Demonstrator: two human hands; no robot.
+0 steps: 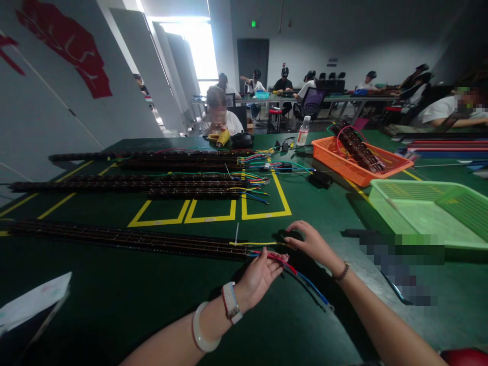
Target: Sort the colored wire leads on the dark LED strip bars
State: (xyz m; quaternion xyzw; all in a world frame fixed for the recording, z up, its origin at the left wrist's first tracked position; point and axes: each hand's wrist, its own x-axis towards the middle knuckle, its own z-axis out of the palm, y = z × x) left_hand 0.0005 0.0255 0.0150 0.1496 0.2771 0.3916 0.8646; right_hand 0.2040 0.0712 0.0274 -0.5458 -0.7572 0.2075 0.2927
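A long dark cable bundle (152, 241) lies across the near part of the green table, with coloured wires fanning from its right end. My left hand (261, 274), palm turned up, has its thumb over the red wire (292, 269) and its fingers beneath. The blue wire (314, 290) runs on to the right and ends in a metal lug. My right hand (312, 244) is curved, thumb and forefinger apart, beside the end of the yellow wire (263, 243). A white cable tie (237, 234) sticks up from the bundle near its wire end.
More dark bundles (190, 193) lie behind, over yellow taped boxes. An orange basket (324, 157) holds another bundle; a green basket (385, 203) stands at the right, near a blurred dark flat object (396, 269). A bottle (303, 133) stands farther back. People sit beyond.
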